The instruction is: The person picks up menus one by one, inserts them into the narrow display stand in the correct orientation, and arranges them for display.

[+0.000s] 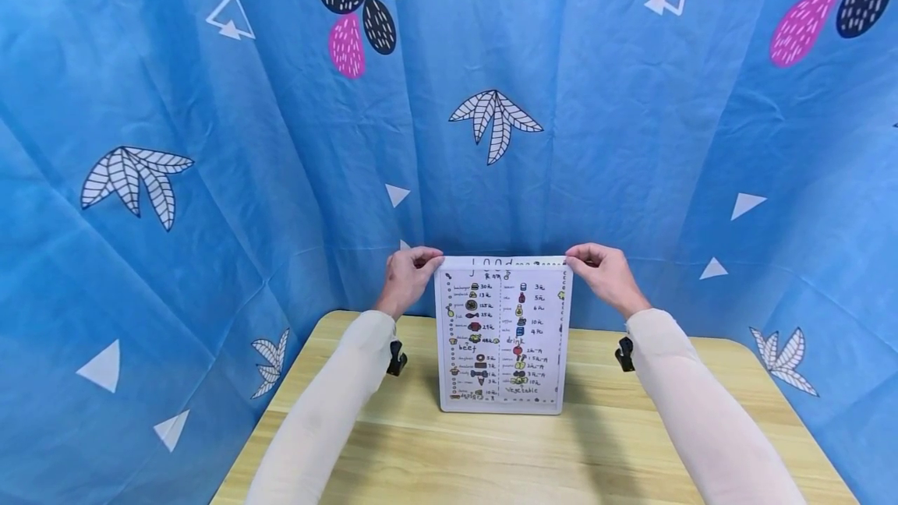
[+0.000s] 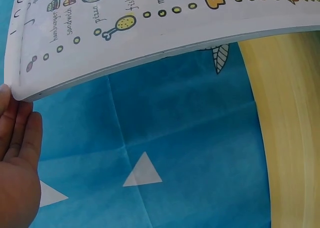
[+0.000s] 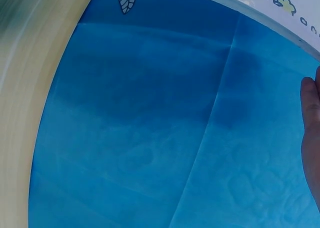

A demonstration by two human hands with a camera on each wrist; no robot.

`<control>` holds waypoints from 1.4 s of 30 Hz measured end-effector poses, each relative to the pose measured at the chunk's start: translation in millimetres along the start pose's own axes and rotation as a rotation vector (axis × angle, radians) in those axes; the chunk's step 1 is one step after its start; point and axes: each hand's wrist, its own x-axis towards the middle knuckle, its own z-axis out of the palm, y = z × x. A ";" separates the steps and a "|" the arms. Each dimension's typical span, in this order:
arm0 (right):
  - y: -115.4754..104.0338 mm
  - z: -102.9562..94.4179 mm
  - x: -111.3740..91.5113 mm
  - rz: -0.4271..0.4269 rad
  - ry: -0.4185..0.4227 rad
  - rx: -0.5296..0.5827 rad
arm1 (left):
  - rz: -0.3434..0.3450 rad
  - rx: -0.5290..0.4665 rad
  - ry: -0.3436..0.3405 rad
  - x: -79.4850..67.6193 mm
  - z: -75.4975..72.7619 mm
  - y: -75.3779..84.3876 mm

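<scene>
A hand-drawn food menu sheet (image 1: 529, 259) stands upright inside a white-rimmed display frame (image 1: 501, 407), with a strip of paper showing above the frame's top edge. Small coloured food pictures, words and prices fill the page in two columns. My left hand (image 1: 408, 279) pinches the top left corner between thumb and fingers. At the top right corner my right hand (image 1: 609, 275) pinches in the same way. In the left wrist view the left fingertips sit right at the corner. Only part of the right hand (image 3: 311, 138) shows at the edge of the right wrist view.
The frame is over a light wooden table (image 1: 393, 443) with rounded far corners. A blue patterned curtain (image 1: 596, 139) hangs behind the table and along both sides. Each wrist carries a small black device, on the left (image 1: 397, 358) and on the right (image 1: 624, 354).
</scene>
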 end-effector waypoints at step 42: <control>11.1 0.9 -8.2 -0.018 -0.014 0.014 | 0.150 0.211 -0.083 -8.8 -3.6 -12.5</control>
